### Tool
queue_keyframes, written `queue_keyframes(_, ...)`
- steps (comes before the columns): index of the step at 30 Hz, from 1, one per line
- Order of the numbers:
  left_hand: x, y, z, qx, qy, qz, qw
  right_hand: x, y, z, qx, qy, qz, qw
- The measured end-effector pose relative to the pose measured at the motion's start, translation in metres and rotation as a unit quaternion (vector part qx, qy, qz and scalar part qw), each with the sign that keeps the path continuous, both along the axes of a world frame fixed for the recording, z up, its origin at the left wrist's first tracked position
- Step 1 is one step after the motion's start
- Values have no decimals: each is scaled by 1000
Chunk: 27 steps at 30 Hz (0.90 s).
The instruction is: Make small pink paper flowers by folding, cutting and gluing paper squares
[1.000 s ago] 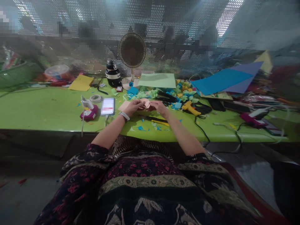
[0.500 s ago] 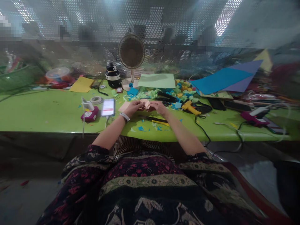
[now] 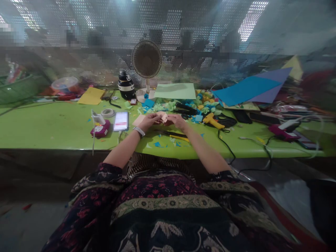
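Both hands meet over the middle of the green table, closed on a small pale pink paper piece (image 3: 163,116). My left hand (image 3: 150,121) pinches it from the left, and a white band circles that wrist. From the right, the fingertips of my right hand (image 3: 177,121) grip its other side. The exact fold or shape of the paper is too small to tell. A flat pink paper sheet (image 3: 138,120) lies beside my left hand, partly covered by it. Below the hands rest a yellow-handled cutter (image 3: 179,137) and a dark slim tool, perhaps scissors.
Behind the hands are a heap of green, blue and yellow paper pieces (image 3: 170,105), a light green sheet (image 3: 175,91), a fan (image 3: 146,59) and a black bottle (image 3: 126,85). A phone (image 3: 121,121) lies left; a yellow glue gun (image 3: 213,121) with a cord lies right. Paper scraps (image 3: 159,144) dot the front.
The fingers have shifted very slightly around the pink paper, which stays between both hands. The whole view has moved a little; the things on the table have stayed put.
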<state>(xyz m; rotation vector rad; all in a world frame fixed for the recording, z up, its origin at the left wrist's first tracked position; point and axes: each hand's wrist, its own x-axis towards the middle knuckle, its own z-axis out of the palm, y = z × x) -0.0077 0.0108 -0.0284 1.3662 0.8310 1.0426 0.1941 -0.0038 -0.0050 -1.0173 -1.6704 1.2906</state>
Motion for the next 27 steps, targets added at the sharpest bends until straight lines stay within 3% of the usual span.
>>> queue_keyframes(27, 1, -5, 6, -17, -3, 13, 1000, 1, 0, -1, 23, -38, 4, 999)
